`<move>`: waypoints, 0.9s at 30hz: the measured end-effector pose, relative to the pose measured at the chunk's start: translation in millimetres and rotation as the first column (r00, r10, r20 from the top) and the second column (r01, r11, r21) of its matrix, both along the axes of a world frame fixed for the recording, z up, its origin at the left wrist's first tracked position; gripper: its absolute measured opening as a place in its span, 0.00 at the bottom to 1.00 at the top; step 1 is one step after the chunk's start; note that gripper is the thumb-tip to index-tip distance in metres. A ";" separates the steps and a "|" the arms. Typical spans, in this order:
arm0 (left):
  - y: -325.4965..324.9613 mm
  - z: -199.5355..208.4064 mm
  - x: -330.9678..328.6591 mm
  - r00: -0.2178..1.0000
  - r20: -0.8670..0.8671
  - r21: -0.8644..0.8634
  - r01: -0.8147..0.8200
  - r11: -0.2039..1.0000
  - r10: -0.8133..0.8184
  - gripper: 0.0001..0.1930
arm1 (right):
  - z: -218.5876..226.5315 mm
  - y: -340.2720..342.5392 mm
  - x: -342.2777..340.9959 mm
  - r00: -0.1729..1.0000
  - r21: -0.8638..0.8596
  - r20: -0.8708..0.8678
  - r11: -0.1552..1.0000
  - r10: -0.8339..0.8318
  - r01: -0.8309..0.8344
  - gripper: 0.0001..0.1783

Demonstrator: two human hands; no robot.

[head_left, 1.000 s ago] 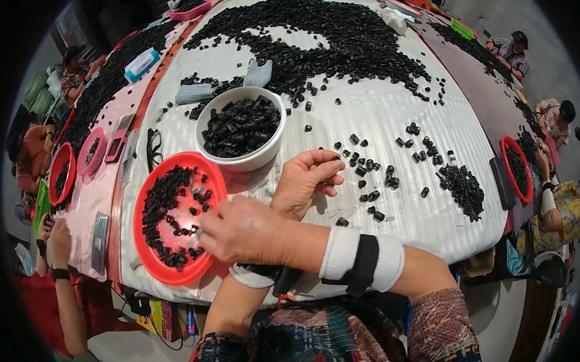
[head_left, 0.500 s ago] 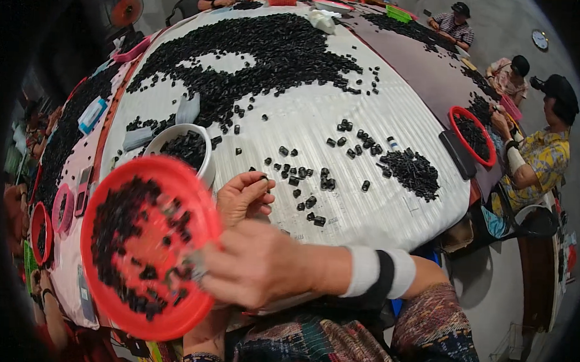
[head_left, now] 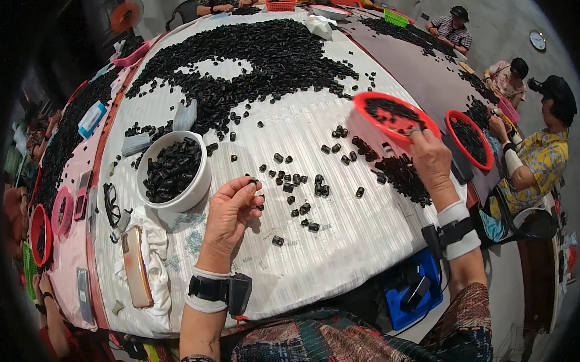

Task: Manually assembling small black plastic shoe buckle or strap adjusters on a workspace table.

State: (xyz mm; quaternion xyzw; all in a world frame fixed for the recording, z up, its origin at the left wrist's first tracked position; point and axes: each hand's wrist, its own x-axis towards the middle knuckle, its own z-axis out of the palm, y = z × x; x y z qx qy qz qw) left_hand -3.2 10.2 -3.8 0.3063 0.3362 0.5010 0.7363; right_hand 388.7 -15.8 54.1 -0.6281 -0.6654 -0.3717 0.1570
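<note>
My right hand (head_left: 430, 159) grips the near rim of a red plastic basin (head_left: 376, 124), tilted and held over the right side of the table. Small black parts lie inside the basin. Beneath it, a pile of thin black pieces (head_left: 402, 178) spreads on the white ribbed sheet. My left hand (head_left: 230, 211) pinches a small black cylindrical part (head_left: 254, 181) between thumb and fingers, with another one showing by the curled fingers. Several loose black cylinders (head_left: 296, 179) lie just right of it. A white bowl (head_left: 188, 196) full of black parts stands to its left.
A big heap of black parts (head_left: 263, 46) covers the far table. At left lie glasses (head_left: 111, 205), a phone (head_left: 137, 268) and a white cloth (head_left: 159, 240). Another red basin (head_left: 489, 161) stands at right near a seated co-worker (head_left: 540, 151). A blue tray (head_left: 420, 294) sits below the table edge.
My right hand has carried the red basin from the near left across to the right side, uncovering the white bowl. My left hand stays nearly in place, still pinching.
</note>
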 end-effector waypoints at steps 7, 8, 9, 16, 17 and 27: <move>-0.8 -2.2 -0.6 1.000 -0.011 0.008 -0.026 1.000 0.026 0.09 | -41.1 35.7 60.9 0.968 -0.080 0.004 0.964 -0.253 0.252 0.04; -0.8 -2.2 -0.9 1.000 -0.004 0.006 -0.030 1.000 0.030 0.09 | -44.4 39.8 65.2 0.961 -0.077 -0.005 0.959 -0.275 0.274 0.05; -1.1 -3.0 -1.9 0.999 -0.006 0.000 -0.035 0.999 0.035 0.09 | -46.7 44.7 68.7 0.958 -0.123 -0.056 0.954 -0.280 0.272 0.06; -2.9 0.5 -3.1 0.998 -0.038 -0.018 -0.047 0.999 0.046 0.09 | -53.6 59.2 87.7 0.912 -0.206 -0.280 0.947 -0.299 0.247 0.21; -2.6 1.3 -2.4 0.998 -0.024 -0.019 -0.065 0.998 0.065 0.09 | -47.8 56.8 82.6 0.890 -0.225 -0.293 0.930 -0.349 0.291 0.22; 1.5 -0.7 -7.7 0.994 -0.023 0.008 -0.106 0.994 0.106 0.07 | -3.2 -8.5 -109.1 0.576 -0.196 -0.734 0.701 0.359 -0.686 0.11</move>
